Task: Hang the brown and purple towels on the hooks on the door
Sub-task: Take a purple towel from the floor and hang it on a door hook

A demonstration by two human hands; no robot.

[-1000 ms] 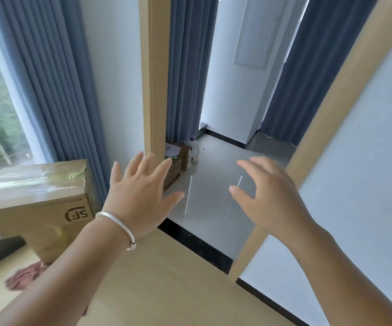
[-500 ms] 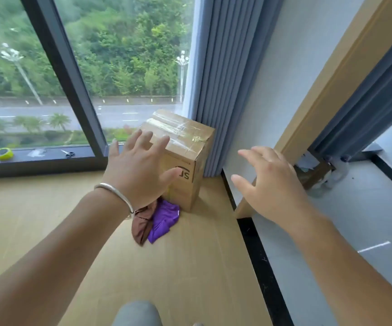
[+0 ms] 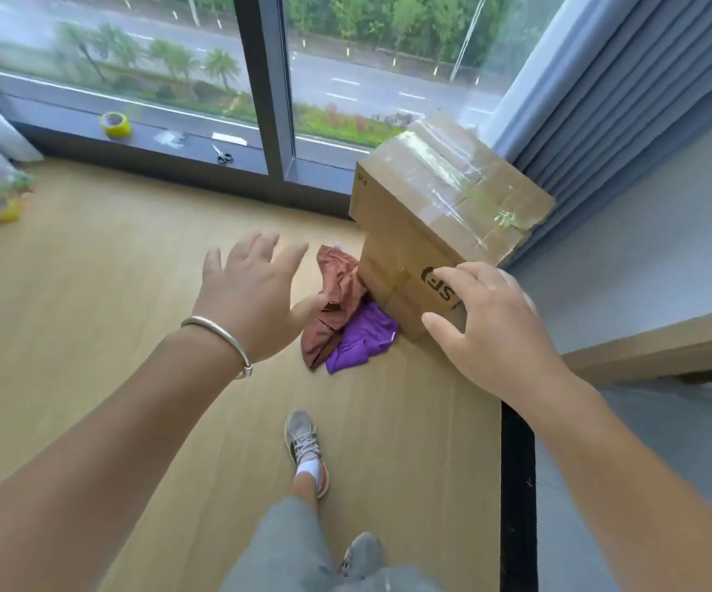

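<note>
A crumpled brown towel (image 3: 337,301) and a purple towel (image 3: 362,339) lie together on the wooden floor, against the foot of a taped cardboard box (image 3: 439,215). My left hand (image 3: 251,292), with a silver bangle on the wrist, hovers with spread fingers just left of the brown towel and holds nothing. Over the box's near corner, right of the towels, my right hand (image 3: 490,322) is held out with loose fingers, empty too. The door and its hooks are out of view.
A big window with a dark sill runs along the back; a yellow tape roll (image 3: 116,124) and scissors (image 3: 222,155) lie on it. Grey curtains (image 3: 627,91) hang at the right. A black threshold strip (image 3: 516,484) borders the grey tiled floor. My feet show below.
The view has swung from the doorway down to the floor by the window. The towels and box have come nearer, and both hands now hover close beside them.
</note>
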